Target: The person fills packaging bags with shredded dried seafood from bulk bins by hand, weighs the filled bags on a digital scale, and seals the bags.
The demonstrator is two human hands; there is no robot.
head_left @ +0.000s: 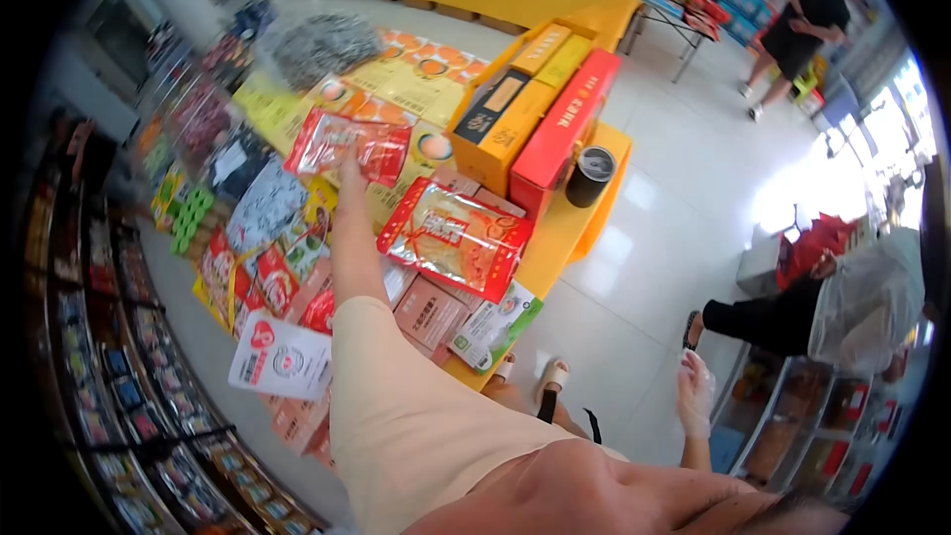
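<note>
My left hand (351, 164) reaches out from a cream sleeve and grips a red and clear packet (309, 146); the packet partly hides the fingers. Nearer to me on the table lies a second red and gold packet (456, 236) with a see-through window. Below that packet are pink cartons (430, 317) and a green and white box (497, 325). Off to the right, over the floor, my right hand (694, 394) wears a clear plastic glove. Its fingers look loosely extended, with nothing seen in them.
A yellow display box (515, 104), a red box (563, 129) and a dark lidded cup (591, 176) stand at the table's right side. Bagged goods (317, 45) crowd the far left. Two people (807, 20) are on the right, one near white shelves (807, 426).
</note>
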